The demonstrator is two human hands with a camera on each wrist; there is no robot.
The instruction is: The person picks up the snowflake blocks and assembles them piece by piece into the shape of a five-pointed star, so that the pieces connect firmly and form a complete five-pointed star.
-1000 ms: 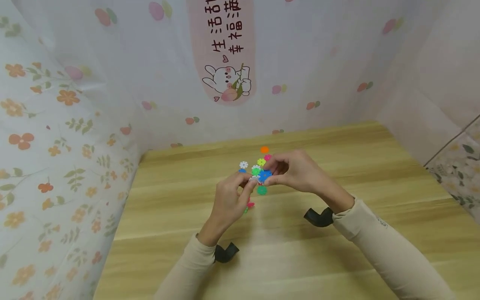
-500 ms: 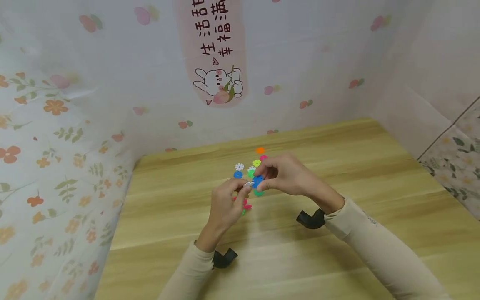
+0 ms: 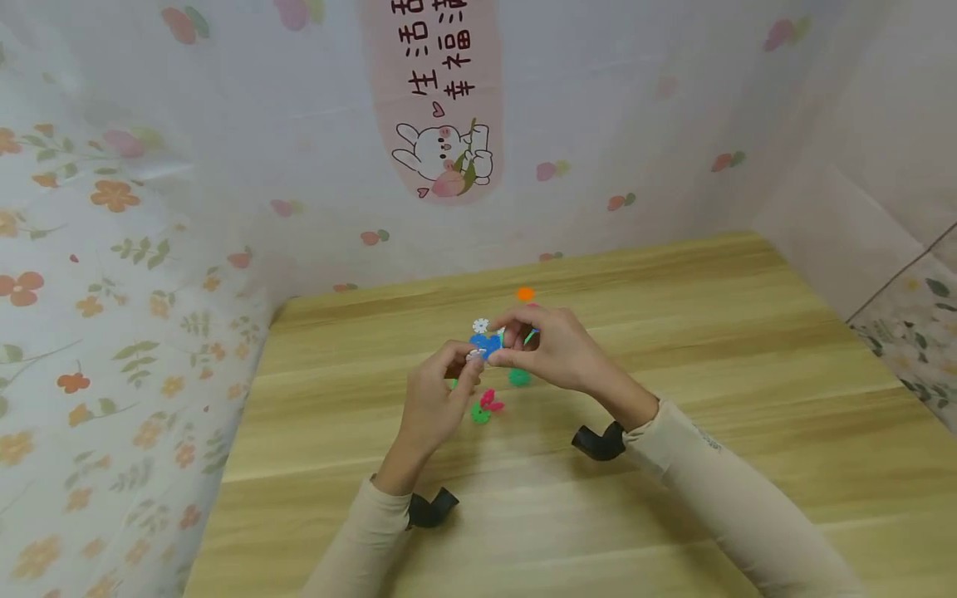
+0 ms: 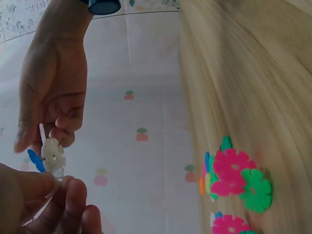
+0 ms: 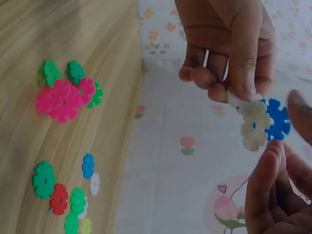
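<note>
Slotted plastic snowflake discs are held above the wooden table. My left hand [image 3: 437,399] pinches a white snowflake disc [image 5: 235,101] between thumb and fingers. Another white disc [image 5: 255,127] and a blue snowflake disc [image 5: 279,119] adjoin it; how their slots fit together is partly hidden. My right hand [image 3: 564,353] is at the blue disc with curled fingers, a fingertip touching its edge; the right wrist view shows the thumb [image 5: 301,116] slightly off that edge. In the left wrist view, the blue disc [image 4: 36,160] stands angled beside the white one.
Joined pink discs [image 5: 61,102] with green discs attached lie on the table. A green disc [image 3: 519,377], an orange disc [image 3: 525,294] and a white disc [image 3: 481,325] lie around the hands. Patterned cloth [image 3: 314,166] hangs behind the table. Black mounts [image 3: 598,443] protrude at the wrists.
Both hands have shifted slightly left with the white and blue discs still between them. More of the pink and green cluster below the left hand shows now.
</note>
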